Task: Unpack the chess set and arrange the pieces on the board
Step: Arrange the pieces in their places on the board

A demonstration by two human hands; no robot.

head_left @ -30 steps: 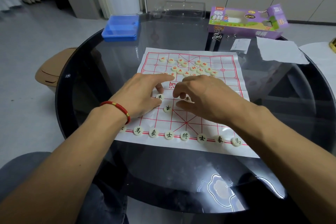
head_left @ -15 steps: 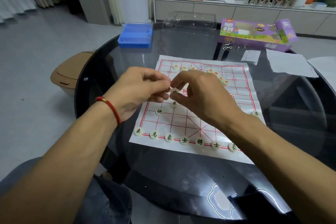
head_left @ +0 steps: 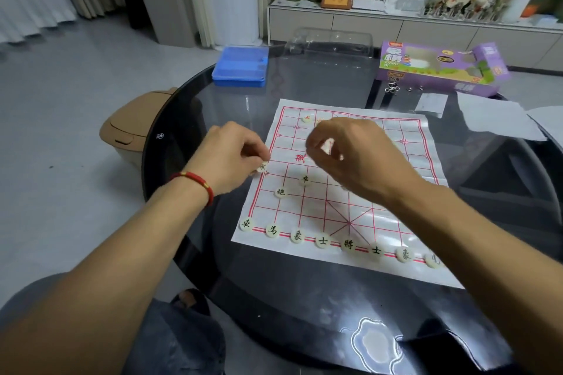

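A white paper board (head_left: pixel 307 256) with red grid lines lies on the round dark glass table (head_left: pixel 274 307). Several cream round pieces with black characters line its near edge (head_left: pixel 322 242). A cannon piece (head_left: pixel 280 192) and a pawn piece (head_left: pixel 305 179) sit further in. My left hand (head_left: pixel 231 158), red cord at the wrist, pinches a pawn piece (head_left: pixel 262 167) at the board's left edge. My right hand (head_left: pixel 350 155) hovers over the board's middle, fingers curled round a cream piece (head_left: pixel 326 145). A red-marked piece (head_left: pixel 307 118) shows at the far left; my right hand hides the others.
A purple chess box (head_left: pixel 438 68) lies at the table's far right, a clear plastic tray (head_left: pixel 329 42) behind the board, a blue lidded box (head_left: pixel 240 67) at the far left. White paper sheets (head_left: pixel 493 119) lie to the right. A tan bin (head_left: pixel 134 128) stands on the floor.
My hands have come apart. The left moved a pawn piece out to the board's left edge; the right lifted toward the middle with a piece. The camera tilted left.
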